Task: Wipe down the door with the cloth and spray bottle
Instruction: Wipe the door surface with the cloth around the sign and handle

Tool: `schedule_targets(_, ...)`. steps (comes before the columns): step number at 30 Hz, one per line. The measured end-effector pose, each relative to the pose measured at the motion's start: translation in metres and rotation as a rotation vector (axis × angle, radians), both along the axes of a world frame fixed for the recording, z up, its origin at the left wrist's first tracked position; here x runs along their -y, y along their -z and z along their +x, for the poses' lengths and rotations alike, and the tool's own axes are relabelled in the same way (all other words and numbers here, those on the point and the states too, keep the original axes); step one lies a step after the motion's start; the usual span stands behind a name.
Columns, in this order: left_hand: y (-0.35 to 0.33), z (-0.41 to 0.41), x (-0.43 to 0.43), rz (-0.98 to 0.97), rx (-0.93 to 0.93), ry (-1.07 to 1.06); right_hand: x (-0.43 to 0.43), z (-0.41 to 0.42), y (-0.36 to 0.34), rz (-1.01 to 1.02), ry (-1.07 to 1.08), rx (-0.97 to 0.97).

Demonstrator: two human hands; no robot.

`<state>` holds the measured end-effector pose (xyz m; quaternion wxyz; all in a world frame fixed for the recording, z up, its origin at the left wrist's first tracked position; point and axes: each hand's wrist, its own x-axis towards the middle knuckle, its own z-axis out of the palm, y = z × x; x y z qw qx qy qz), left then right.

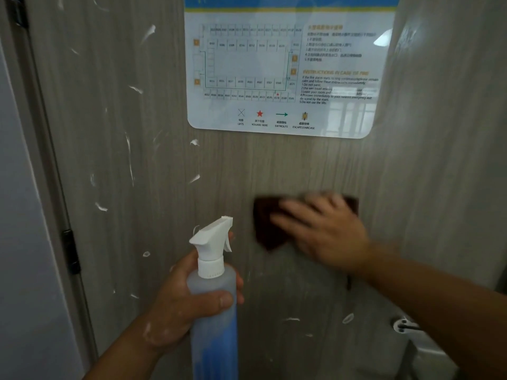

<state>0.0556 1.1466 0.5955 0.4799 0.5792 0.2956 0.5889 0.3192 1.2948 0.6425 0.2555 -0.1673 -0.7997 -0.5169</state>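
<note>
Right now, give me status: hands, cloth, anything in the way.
Left hand grips spray bottle. Right hand presses cloth flat on door. White smears left of cloth; poster above.

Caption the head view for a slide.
Right hand presses dark cloth to door; left hand grips spray bottle.

Both my arms are bare, uncovered from the lower edge of the view right up to the fingers. My left hand (181, 300), down and to the left of the evacuation notice (285, 69), has pale, whitish smears around the wrist. Its thumb (216, 298) shows a short, trimmed nail. My right hand (326, 231), straight below the notice, is blurred, so its fingers (290, 212) read only as soft streaks. The forearm behind it is sharper.
</note>
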Motion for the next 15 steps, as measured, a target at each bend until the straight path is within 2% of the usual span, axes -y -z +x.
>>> schedule_targets(3, 0.005, -0.004, -0.002, -0.016, 0.004, -0.030, 0.005, -0.023, -0.057, 0.031, 0.018, -0.263)
schedule_targets(6, 0.014, -0.008, -0.002, -0.046, 0.029, -0.033, 0.008, -0.035, -0.048, 0.026, 0.015, -0.363)
schedule_targets(8, 0.021, -0.012, -0.001, -0.070, 0.037, -0.026, 0.007, -0.035, -0.009, -0.001, 0.005, -0.314)
schedule_targets(11, 0.032, -0.017, 0.001, -0.108, 0.028, -0.030, 0.006, -0.022, 0.047, -0.035, 0.014, -0.102)
schedule_targets(15, 0.043, -0.029, 0.002, -0.139, -0.003, -0.052, 0.006, -0.020, 0.051, -0.043, 0.007, -0.073)
